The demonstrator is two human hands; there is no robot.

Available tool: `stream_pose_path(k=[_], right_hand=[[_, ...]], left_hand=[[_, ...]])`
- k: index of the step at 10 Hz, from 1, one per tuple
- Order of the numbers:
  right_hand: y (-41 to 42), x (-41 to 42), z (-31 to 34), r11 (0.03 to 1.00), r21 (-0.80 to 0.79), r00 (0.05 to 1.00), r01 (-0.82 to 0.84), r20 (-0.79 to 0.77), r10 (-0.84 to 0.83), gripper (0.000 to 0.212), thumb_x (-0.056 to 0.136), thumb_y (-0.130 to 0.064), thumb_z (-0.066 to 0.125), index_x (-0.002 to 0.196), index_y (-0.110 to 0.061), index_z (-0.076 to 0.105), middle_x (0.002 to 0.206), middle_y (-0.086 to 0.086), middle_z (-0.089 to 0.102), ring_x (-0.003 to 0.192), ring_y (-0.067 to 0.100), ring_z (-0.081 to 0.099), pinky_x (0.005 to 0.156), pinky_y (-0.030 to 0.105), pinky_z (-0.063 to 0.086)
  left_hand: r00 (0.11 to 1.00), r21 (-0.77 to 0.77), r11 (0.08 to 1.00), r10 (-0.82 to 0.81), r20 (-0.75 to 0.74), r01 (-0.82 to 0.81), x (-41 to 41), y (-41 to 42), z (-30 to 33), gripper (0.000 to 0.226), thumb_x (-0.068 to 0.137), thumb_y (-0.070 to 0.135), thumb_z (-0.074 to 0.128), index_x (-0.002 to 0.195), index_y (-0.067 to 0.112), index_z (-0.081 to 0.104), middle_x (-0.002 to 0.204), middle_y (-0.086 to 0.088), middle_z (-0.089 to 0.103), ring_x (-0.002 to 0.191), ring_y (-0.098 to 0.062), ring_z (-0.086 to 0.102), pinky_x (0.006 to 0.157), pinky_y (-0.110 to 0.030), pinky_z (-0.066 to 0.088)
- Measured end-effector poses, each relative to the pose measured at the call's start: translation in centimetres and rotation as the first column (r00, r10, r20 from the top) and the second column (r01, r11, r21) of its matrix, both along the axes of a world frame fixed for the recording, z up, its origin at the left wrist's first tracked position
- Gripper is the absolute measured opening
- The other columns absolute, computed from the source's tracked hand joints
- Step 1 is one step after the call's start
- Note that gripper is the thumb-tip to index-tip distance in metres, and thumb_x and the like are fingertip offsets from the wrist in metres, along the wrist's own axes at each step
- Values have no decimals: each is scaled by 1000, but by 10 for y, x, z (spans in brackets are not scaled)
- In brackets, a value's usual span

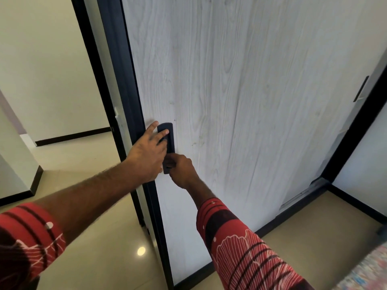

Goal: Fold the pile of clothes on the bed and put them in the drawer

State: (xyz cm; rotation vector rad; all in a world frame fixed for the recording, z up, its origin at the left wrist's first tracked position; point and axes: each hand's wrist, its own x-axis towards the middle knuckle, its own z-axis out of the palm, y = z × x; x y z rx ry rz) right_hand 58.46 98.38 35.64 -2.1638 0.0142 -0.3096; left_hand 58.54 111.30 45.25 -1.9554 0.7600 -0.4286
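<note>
Hiding handle (167,143): both hands

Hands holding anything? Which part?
Right hand grips the lower end of the dark door handle. Left hand rests fingers in its upper recess. No clothes held.

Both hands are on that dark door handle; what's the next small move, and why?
Probably slide the door sideways: the left hand has fingers in the recessed handle, the right hand grips its lower end, and no clothes or drawer show yet.
</note>
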Motion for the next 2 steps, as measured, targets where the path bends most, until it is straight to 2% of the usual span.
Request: stream_pose_path(k=[1,2], right_hand=[[-4,-14,1,997,-65,999,-39,-4,38,44,86,12,51,123,-1,70,119,16,74,110,31,69,100,39,55],[-20,-16,9,998,-60,1000,22,18,-21,45,84,11,49,121,-3,71,119,14,74,111,29,69,97,26,51]], left_hand=[[998,-49,997,-66,-9,66,-3,-2,-5,65,106,49,29,157,8,31,166,-16,25,157,-36,5,121,-67,-9],[991,-116,984,-137,-1,136,0,-10,0,62,106,42,27,155,5,34,164,-18,30,156,-34,17,125,-60,-3]])
